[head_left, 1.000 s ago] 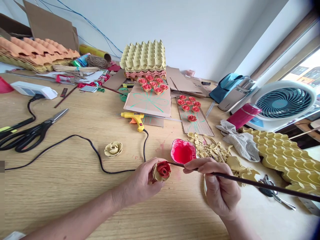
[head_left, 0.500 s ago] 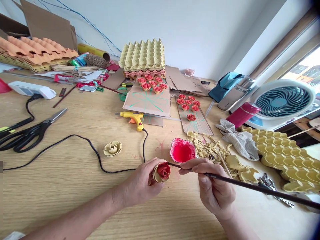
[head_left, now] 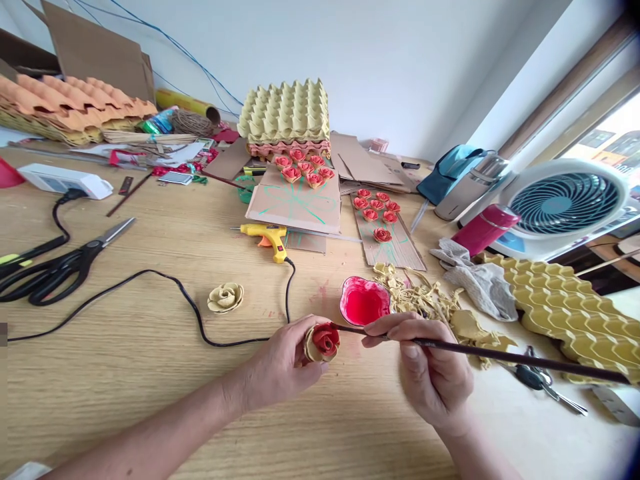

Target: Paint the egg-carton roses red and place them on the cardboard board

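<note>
My left hand (head_left: pixel 285 363) is closed around a paper rose (head_left: pixel 326 341), with red paint on its inner petals and bare yellowish pulp on the outer ones. Between the fingers and thumb of my right hand (head_left: pixel 430 367) is a long dark paintbrush (head_left: pixel 480 347), its tip touching the rose's upper edge. Just behind the hands stands a small wavy-rimmed dish of red paint (head_left: pixel 365 303). An unpainted paper rose (head_left: pixel 225 297) lies on the table to the left.
A yellow glue gun (head_left: pixel 267 238) and its black cord lie ahead. Scissors (head_left: pixel 65 267) are at left. Red roses stand on cardboard (head_left: pixel 295 203) near stacked egg trays (head_left: pixel 285 110). Pulp scraps (head_left: pixel 425 293), keys (head_left: pixel 545 383), a cloth (head_left: pixel 477 280) and a fan (head_left: pixel 560 203) are at right.
The brush's handle end has swung slightly upward in my right hand, while its tip stays at the rose's upper edge. My left hand holds the rose in nearly the same place.
</note>
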